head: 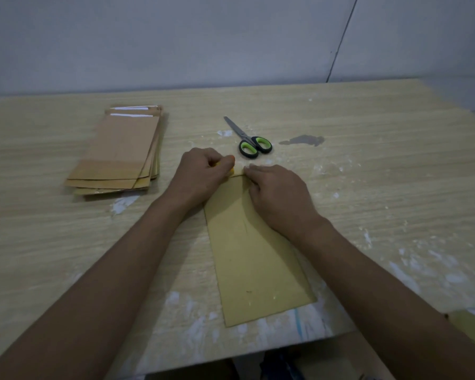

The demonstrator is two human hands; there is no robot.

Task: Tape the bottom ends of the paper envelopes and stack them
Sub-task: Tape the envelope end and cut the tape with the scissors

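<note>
Now both hands work the envelope (255, 259)'s far end: left hand (200, 174) fingers pinch something yellow, perhaps tape; right hand (274, 193) fingers, curled, press the edge flat.

I sat at a pale wood-grain table (368, 187) that ran well out to both sides of my hands. Its top was scuffed with white smears, thickest out to the right of my right hand and along the near edge below my wrists. A dark grey stain (303, 139) lay beyond my right hand. Past the far edge stood a plain bluish-grey wall (176, 37), and a thin dark seam (343, 37) slanted down it, up and to the right of my hands. The light was dim and even. Under the near edge the floor was too dark to make out.
</note>
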